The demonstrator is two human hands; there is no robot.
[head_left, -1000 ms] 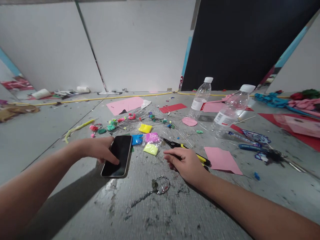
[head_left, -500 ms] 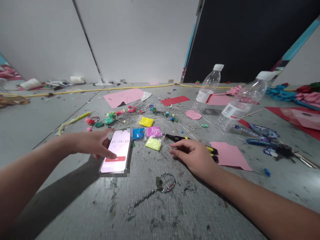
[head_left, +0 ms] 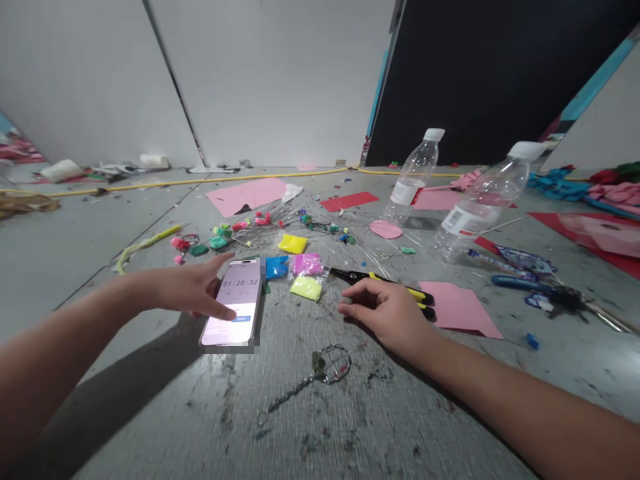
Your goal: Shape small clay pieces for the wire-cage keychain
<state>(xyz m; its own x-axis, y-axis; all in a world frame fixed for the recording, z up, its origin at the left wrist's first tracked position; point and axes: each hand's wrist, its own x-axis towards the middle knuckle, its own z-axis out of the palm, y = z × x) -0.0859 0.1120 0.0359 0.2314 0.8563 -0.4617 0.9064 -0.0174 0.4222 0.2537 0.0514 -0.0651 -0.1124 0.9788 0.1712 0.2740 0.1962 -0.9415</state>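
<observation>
My left hand [head_left: 193, 287] has its fingers apart, with the thumb on the screen of a phone [head_left: 239, 295] that lies flat. A blue button shows by the thumb, below a timer. To the right, my right hand [head_left: 393, 310] rests on the surface, thumb and forefinger pinching a small pale greenish lump [head_left: 346, 301]. Nearer me lies a twisted wire piece [head_left: 293, 395] with a round loop, crossing wires and a dark green blob on it. Yellow-and-black pliers [head_left: 423, 296] lie partly hidden behind my right hand.
Small packets, blue [head_left: 277, 268], purple [head_left: 307, 264], pale yellow [head_left: 306, 288] and yellow [head_left: 293, 243], lie between the hands. Two clear bottles [head_left: 415, 167] stand at the right. Pink paper [head_left: 457, 308] lies beside the pliers. Wires with coloured bits [head_left: 263, 219] spread farther back.
The phone screen has changed: the red button is gone, a blue button shows on a white panel, and the upper part is dimmer. Both hands stay nearly in place.
</observation>
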